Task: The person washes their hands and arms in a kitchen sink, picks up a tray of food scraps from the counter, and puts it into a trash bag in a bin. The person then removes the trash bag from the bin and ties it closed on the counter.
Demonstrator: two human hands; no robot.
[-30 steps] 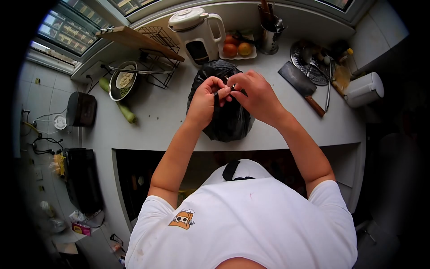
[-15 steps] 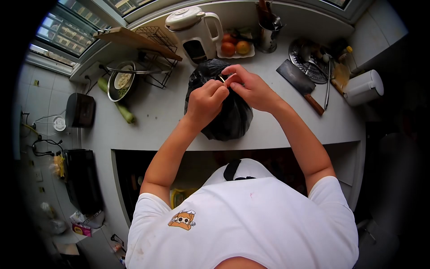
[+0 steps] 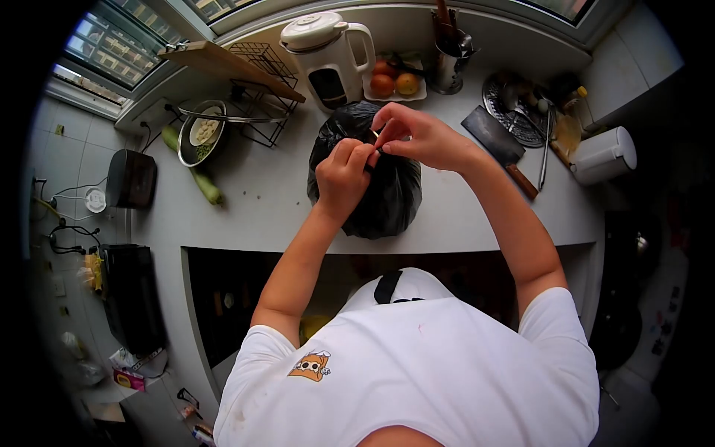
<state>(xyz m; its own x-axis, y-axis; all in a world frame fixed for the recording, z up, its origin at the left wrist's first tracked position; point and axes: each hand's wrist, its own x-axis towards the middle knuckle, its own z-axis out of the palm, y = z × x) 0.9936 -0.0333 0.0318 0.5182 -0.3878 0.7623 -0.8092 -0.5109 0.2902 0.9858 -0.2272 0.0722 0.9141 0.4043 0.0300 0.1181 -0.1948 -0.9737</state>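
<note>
A full black plastic bag [image 3: 391, 197] sits on the counter in front of me, with both hands over its upper part. My left hand [image 3: 344, 175] is closed, its fingertips pinched together and a dark bit showing by its thumb. My right hand [image 3: 417, 138] pinches with thumb and bent forefinger, meeting the left fingertips. Between the two hands is a small, thin, pale piece [image 3: 376, 135], too small to name. Behind the bag stand a white jug-shaped appliance [image 3: 322, 59] and a tray [image 3: 417, 93] of red and orange round produce.
At the left, a metal bowl [image 3: 182, 149] holds pale pieces and green bits, beside a long green vegetable [image 3: 207, 186] and a wire rack [image 3: 261, 134]. On the right lie a cleaver [image 3: 495, 134], a round perforated metal plate [image 3: 495, 93] and a white lidded container [image 3: 607, 156].
My right hand has opened its grip slightly and shifted a little right, its wrist higher. My left hand stays near the same spot, turned a little. The view has shifted slightly.
</note>
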